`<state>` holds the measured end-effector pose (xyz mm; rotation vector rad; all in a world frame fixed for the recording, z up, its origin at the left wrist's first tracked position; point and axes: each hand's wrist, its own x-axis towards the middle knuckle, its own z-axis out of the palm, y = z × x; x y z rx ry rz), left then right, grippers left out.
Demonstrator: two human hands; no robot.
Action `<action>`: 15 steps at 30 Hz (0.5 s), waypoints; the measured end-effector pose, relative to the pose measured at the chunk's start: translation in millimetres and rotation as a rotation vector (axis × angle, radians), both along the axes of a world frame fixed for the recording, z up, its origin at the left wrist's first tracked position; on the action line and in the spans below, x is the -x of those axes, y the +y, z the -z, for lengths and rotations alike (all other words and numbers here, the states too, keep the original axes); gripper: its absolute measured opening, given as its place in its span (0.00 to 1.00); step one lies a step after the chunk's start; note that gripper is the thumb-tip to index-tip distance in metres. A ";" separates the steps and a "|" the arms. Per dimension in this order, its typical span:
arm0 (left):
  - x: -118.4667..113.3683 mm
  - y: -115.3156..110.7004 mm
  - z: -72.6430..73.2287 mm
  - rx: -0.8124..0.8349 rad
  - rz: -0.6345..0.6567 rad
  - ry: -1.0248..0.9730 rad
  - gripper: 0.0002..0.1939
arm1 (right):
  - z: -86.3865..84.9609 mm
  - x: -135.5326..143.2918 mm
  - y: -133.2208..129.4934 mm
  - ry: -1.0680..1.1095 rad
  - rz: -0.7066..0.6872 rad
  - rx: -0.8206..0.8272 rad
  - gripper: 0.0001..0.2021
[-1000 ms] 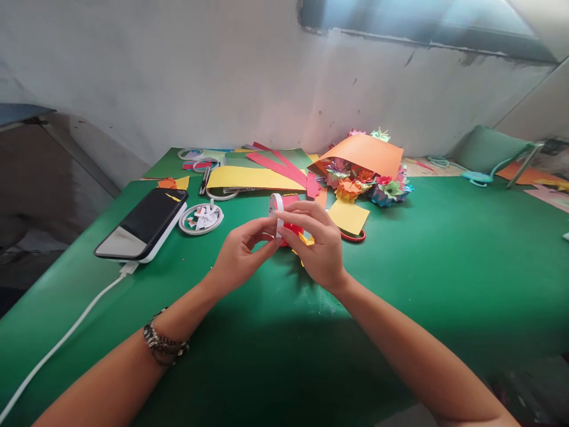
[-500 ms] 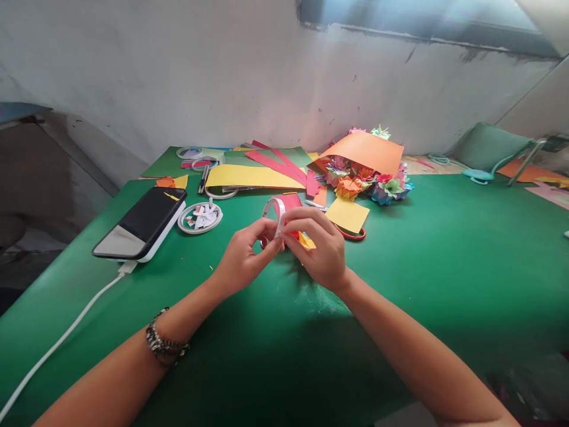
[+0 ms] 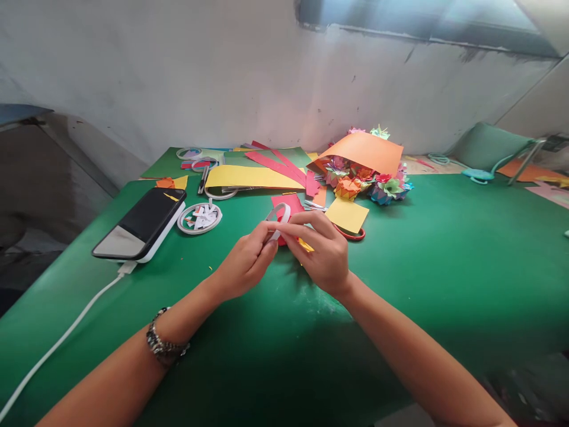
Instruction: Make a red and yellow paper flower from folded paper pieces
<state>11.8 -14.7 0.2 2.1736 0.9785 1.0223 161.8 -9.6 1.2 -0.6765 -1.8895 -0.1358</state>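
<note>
Between my hands, above the table, is a thin white roll of tape (image 3: 287,212), tilted toward me. My left hand (image 3: 244,261) grips its lower left part with thumb and fingers. The fingertips of my right hand (image 3: 323,252) are pinched together at the roll's near edge, touching my left fingertips; any loose tape end there is too small to make out. Red paper (image 3: 294,203) lies just behind the roll, and a bit of yellow paper (image 3: 306,244) shows beneath my right hand. Right of these, a yellow paper square (image 3: 347,214) partly covers red-handled scissors (image 3: 355,236).
A phone-like black and white device (image 3: 141,224) with a white cable (image 3: 66,332) lies left. Near it, a tape ring (image 3: 200,219) surrounds white paper scraps. Folded paper flowers (image 3: 349,188) sit under orange paper (image 3: 364,151) at the back, beside yellow (image 3: 253,177) and red strips (image 3: 278,167).
The roll of tape has tilted and turned, its ring now leaning to the right. My left fingers have shifted on it, and my right hand has lowered slightly.
</note>
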 end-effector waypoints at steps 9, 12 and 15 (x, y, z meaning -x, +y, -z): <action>-0.3 0.9 -0.4 -0.123 -0.111 0.131 0.11 | 0.3 -1.8 2.4 -0.082 -0.031 0.035 0.06; -0.2 1.7 -0.3 -0.146 -0.163 0.146 0.11 | 0.5 -2.3 2.7 -0.123 -0.022 0.006 0.09; 1.9 2.6 -2.8 -0.124 -0.149 0.127 0.11 | 0.4 -2.6 2.4 -0.110 -0.027 -0.033 0.10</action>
